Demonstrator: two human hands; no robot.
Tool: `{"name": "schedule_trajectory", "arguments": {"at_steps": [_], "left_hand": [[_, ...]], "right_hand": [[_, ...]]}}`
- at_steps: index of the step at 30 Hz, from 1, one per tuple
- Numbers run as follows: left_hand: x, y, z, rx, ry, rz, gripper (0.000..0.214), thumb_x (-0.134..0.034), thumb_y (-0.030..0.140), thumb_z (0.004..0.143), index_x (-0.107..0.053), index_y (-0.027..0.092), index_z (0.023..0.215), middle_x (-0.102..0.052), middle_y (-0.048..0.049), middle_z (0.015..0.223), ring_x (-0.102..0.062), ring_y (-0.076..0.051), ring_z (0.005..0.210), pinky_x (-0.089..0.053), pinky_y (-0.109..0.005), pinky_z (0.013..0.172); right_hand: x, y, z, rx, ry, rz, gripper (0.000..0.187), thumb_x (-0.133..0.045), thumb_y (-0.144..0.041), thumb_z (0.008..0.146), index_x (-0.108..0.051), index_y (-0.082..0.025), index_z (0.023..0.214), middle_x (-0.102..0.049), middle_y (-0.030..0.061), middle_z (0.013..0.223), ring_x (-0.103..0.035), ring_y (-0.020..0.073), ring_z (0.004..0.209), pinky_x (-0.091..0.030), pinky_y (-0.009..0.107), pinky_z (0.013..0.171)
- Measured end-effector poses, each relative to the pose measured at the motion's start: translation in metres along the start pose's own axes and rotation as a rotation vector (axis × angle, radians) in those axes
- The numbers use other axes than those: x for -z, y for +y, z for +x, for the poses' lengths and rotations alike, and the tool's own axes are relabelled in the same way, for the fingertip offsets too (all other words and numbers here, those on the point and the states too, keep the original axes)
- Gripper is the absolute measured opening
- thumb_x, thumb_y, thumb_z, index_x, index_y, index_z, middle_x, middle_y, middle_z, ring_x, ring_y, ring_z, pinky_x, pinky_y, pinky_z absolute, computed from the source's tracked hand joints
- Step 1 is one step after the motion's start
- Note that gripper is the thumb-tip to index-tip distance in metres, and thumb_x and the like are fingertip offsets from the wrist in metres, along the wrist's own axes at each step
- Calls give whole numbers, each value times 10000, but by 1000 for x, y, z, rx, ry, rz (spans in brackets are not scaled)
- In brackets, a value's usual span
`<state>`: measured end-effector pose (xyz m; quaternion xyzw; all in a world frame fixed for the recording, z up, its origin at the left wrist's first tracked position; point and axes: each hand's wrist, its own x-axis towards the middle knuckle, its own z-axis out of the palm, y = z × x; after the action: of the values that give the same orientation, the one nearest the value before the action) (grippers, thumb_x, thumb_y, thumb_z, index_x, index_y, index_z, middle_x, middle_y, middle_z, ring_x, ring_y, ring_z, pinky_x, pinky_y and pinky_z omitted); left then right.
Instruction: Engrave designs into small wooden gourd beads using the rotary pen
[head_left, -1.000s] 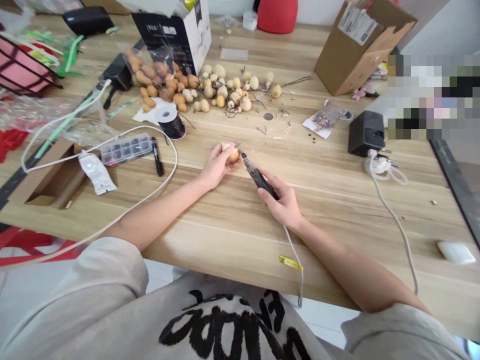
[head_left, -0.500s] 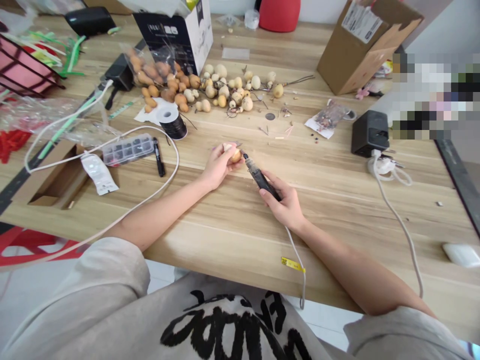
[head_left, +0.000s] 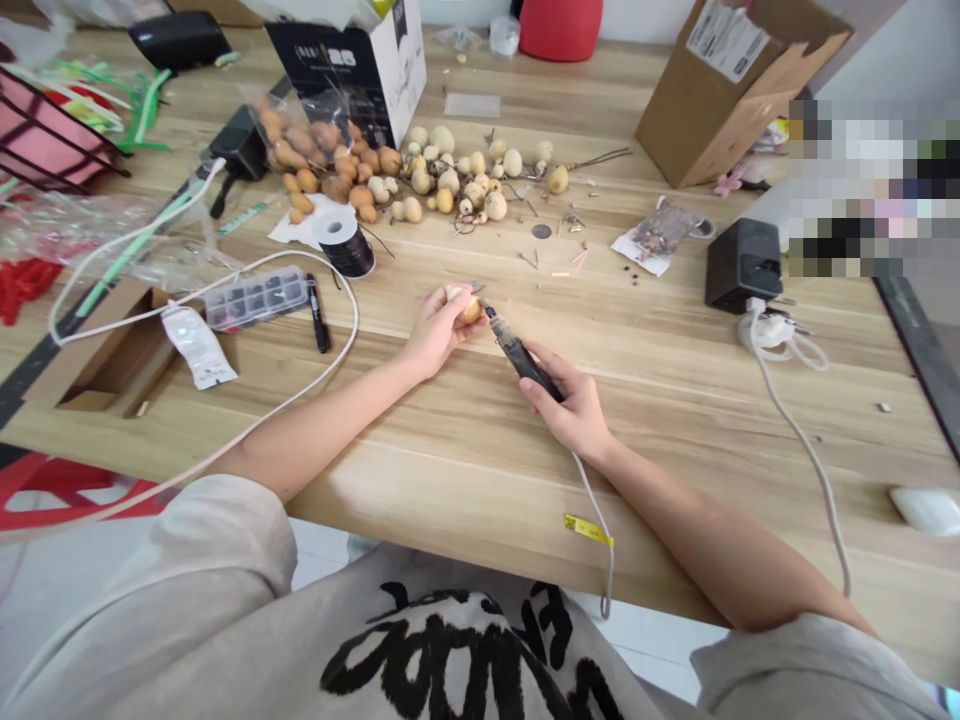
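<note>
My left hand (head_left: 433, 328) rests on the wooden table (head_left: 480, 440) with its fingers closed round a small tan gourd (head_left: 469, 309). My right hand (head_left: 571, 408) grips a black pen-shaped corded tool (head_left: 517, 354), and the tool's tip touches the gourd's right side. A thin white cord (head_left: 596, 520) runs from the tool back over the table's front edge. Further back lies a pile of small gourds (head_left: 420, 180), some brown and some pale.
A spool of black cord (head_left: 343, 243), a clear compartment box (head_left: 256, 298) and a black marker (head_left: 318, 313) lie to the left. A black power box (head_left: 742, 264) with white cable sits right. Cardboard boxes (head_left: 720, 90) stand at the back; an open one (head_left: 105, 355) lies left.
</note>
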<state>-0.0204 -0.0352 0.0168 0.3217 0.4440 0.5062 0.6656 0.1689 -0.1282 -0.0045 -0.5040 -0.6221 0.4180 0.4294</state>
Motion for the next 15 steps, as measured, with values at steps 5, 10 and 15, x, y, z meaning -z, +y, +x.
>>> {"name": "schedule_trajectory", "arguments": {"at_steps": [5, 10, 15], "left_hand": [[-1, 1, 0, 12, 1, -20, 216, -685, 323, 867, -517, 189, 892, -716, 12, 837, -668, -73, 693, -530, -198, 696], [-1, 2, 0, 37, 26, -56, 172, -654, 303, 897, -537, 181, 927, -730, -1, 829, -679, -77, 706, -532, -198, 709], [-1, 3, 1, 68, 36, -54, 171, -647, 315, 910, -551, 182, 957, -745, -6, 845, -682, -80, 691, -535, -208, 728]], "right_hand": [[0, 0, 0, 5, -1, 3, 529, -623, -365, 867, -617, -161, 1356, -747, 116, 1143, -716, 250, 957, -601, 410, 786], [0, 0, 0, 22, -15, 7, 520, -630, -356, 869, -622, -176, 1356, -750, 106, 1152, -719, 249, 967, -605, 413, 804], [1, 0, 0, 15, -13, 8, 521, -619, -353, 882, -607, -182, 1374, -754, 99, 1130, -718, 236, 930, -608, 412, 802]]}}
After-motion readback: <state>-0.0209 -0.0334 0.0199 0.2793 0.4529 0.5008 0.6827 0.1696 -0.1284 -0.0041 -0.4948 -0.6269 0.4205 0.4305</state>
